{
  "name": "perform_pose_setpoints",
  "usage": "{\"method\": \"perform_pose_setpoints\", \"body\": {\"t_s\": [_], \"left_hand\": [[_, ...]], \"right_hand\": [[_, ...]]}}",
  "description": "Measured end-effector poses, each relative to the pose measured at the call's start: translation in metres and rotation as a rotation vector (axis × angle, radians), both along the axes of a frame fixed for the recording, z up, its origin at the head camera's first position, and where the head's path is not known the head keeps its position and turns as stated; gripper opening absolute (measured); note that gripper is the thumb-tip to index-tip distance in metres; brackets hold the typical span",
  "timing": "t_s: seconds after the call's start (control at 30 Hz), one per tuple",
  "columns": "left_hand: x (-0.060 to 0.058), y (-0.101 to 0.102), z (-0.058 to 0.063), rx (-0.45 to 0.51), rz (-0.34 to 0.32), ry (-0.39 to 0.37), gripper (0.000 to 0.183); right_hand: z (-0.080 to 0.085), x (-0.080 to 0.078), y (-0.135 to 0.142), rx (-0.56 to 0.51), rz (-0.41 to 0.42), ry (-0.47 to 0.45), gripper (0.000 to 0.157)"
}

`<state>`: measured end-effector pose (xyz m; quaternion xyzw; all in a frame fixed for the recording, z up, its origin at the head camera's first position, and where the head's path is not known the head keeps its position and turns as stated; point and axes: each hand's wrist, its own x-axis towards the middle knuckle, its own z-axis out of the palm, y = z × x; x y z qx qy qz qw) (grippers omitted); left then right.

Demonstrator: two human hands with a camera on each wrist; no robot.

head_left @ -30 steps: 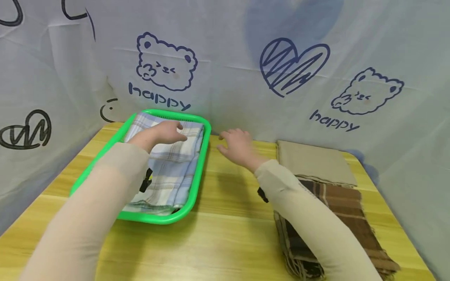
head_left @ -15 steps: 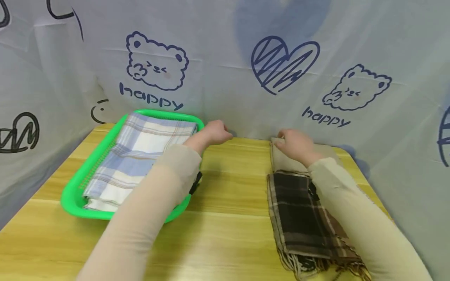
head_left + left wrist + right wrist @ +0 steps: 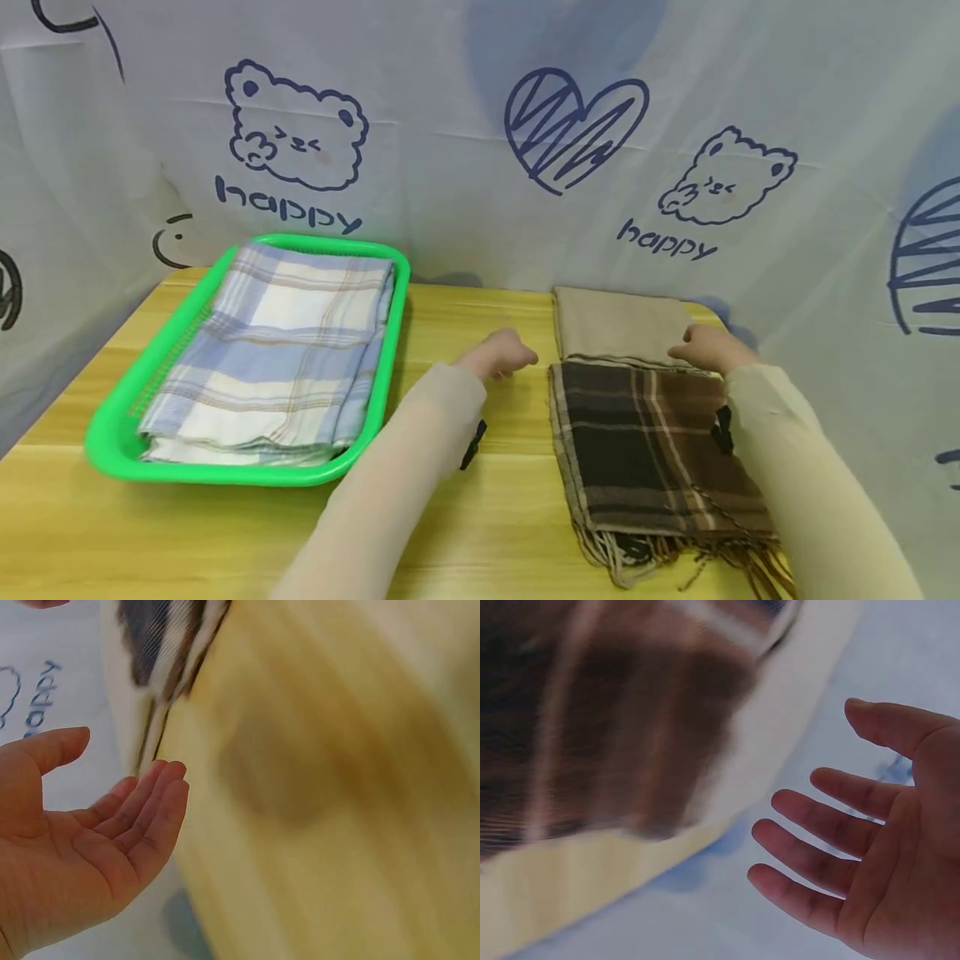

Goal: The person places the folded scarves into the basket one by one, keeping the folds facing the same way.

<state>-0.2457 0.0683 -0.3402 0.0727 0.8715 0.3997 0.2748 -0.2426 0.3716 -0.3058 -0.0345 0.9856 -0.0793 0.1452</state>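
Note:
A dark brown plaid scarf (image 3: 622, 450) with a fringed front edge lies folded at the right of the table. Behind it is a folded beige cloth (image 3: 615, 325). My left hand (image 3: 498, 354) hovers left of the scarf, apart from it; its relaxed fingers (image 3: 161, 825) hold nothing in the left wrist view. Over the right side of the scarf and beige cloth is my right hand (image 3: 708, 347), with spread, empty fingers (image 3: 802, 859) in the right wrist view. The right sleeve hides the scarf's right edge.
A green plastic basket (image 3: 330, 473) stands at the left of the wooden table (image 3: 420, 533), with a folded blue-and-white plaid cloth (image 3: 285, 333) inside. A white curtain (image 3: 442, 200) with printed drawings hangs behind the table.
Both hands have moved right, the left one from above the basket to beside the scarf, the right one to the scarf's far side. The head view has turned to the right.

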Motion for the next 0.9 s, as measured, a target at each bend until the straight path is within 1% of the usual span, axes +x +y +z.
{"method": "perform_pose_setpoints", "body": {"t_s": [0.03,0.13,0.17,0.23,0.3,0.37,0.4,0.5,0.53,0.6,0.63,0.67,0.73,0.77,0.8,0.87,0.9], "left_hand": [[0.001,0.003,-0.005,0.033,0.003,-0.021,0.034],[0.006,0.011,-0.017,0.101,0.007,-0.057,0.043],[0.008,0.014,-0.021,0.114,0.009,-0.060,0.039],[0.011,0.019,-0.027,0.157,0.021,-0.090,0.030],[0.015,0.024,-0.030,0.187,0.043,-0.110,0.022],[0.018,0.029,-0.034,0.227,0.055,-0.144,0.026],[0.019,0.031,-0.035,0.243,0.057,-0.162,0.025],[0.023,0.036,-0.039,0.304,0.059,-0.220,0.031],[0.023,0.038,-0.041,0.325,0.053,-0.248,0.033],[0.025,0.043,-0.045,0.353,0.062,-0.283,0.044],[0.026,0.046,-0.047,0.366,0.071,-0.299,0.052],[0.026,0.049,-0.049,0.374,0.083,-0.312,0.055],[0.027,0.053,-0.050,0.379,0.105,-0.324,0.056],[0.027,0.055,-0.052,0.388,0.123,-0.328,0.057],[0.027,0.059,-0.054,0.370,0.132,-0.313,0.059],[0.013,0.068,-0.078,0.359,0.138,-0.318,0.060],[0.005,0.073,-0.092,0.352,0.132,-0.318,0.063]], "right_hand": [[-0.004,0.001,0.008,-0.006,-0.010,-0.007,0.033],[-0.016,0.006,0.027,-0.021,-0.076,-0.024,0.033],[-0.019,0.009,0.033,-0.032,-0.100,-0.035,0.033],[-0.025,0.015,0.044,-0.041,-0.131,-0.070,0.041],[-0.031,0.021,0.052,-0.060,-0.152,-0.135,0.053],[-0.036,0.026,0.061,-0.108,-0.177,-0.234,0.061],[-0.039,0.029,0.064,-0.126,-0.187,-0.278,0.064],[-0.046,0.033,0.071,-0.221,-0.224,-0.373,0.069],[-0.048,0.034,0.072,-0.256,-0.248,-0.390,0.065],[-0.051,0.036,0.074,-0.316,-0.266,-0.409,0.059],[-0.053,0.036,0.075,-0.349,-0.275,-0.419,0.057],[-0.055,0.036,0.076,-0.378,-0.288,-0.429,0.056],[-0.057,0.036,0.077,-0.410,-0.307,-0.447,0.055],[-0.057,0.037,0.077,-0.412,-0.308,-0.454,0.060],[-0.058,0.037,0.077,-0.424,-0.318,-0.464,0.062],[-0.060,0.039,0.078,-0.460,-0.339,-0.471,0.067],[-0.060,0.040,0.077,-0.483,-0.343,-0.478,0.069]]}}
